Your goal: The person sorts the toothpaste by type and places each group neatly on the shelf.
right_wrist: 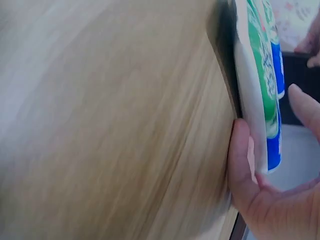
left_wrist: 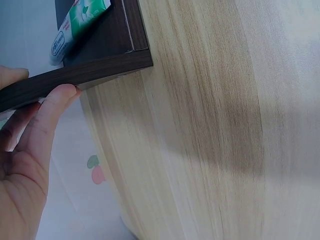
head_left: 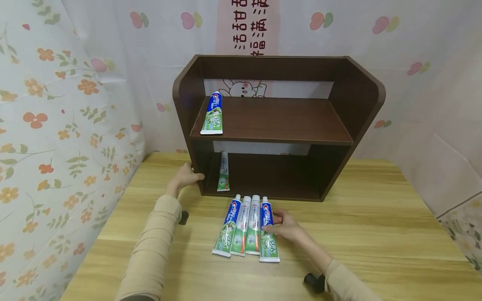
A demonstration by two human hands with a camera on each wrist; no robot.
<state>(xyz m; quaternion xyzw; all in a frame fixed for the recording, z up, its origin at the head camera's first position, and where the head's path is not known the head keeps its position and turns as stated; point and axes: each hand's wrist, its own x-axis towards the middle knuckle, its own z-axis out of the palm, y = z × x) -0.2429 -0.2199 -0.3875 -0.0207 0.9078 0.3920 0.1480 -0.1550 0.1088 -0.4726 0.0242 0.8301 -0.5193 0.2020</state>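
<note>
My left hand (head_left: 186, 177) grips the left side panel of a dark brown two-tier shelf (head_left: 263, 140), thumb on one face and fingers on the other. The left wrist view shows that hand (left_wrist: 30, 155) on the panel's edge. My right hand (head_left: 288, 228) is at the rightmost blue-and-green toothpaste tube (head_left: 269, 246). In the right wrist view a finger lies along this tube's (right_wrist: 250, 85) edge, while the thumb stands off its printed face. Left of it lie two white-and-green toothpaste tubes (head_left: 253, 223) and another blue-and-green tube (head_left: 227, 230), side by side.
One blue-and-green tube (head_left: 213, 115) lies at the left of the upper tier. A white-and-green tube (head_left: 224, 171) lies at the left of the lower tier. The shelf stands on a wood-grain table (head_left: 376, 225), with patterned curtains (head_left: 150, 50) behind and beside it.
</note>
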